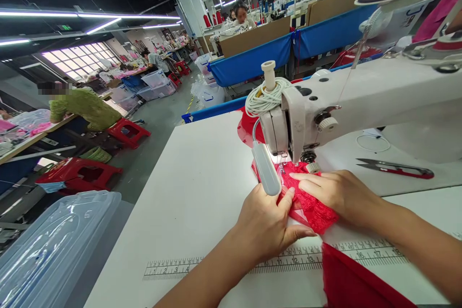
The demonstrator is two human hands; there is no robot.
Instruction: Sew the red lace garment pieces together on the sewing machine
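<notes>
Red lace fabric (317, 211) lies bunched under the needle end of a white sewing machine (378, 91). Its near edge is gripped by my left hand (263, 221), with the index finger on the cloth and the thumb pointing right. My right hand (335, 195) holds the lace from the right, fingertips pressing it down close to the presser foot (282, 168). A small lamp (267, 168) hangs before the needle area and covers part of the cloth. Darker red fabric (357, 279) hangs toward me at the table's near edge.
Thread snips (397, 168) lie on the right of the white table (195, 178), which has a printed ruler (173, 269) along its front. A lidded plastic bin (57, 245) stands at left. Red stools (83, 173) and a person in green (83, 106) are beyond the aisle.
</notes>
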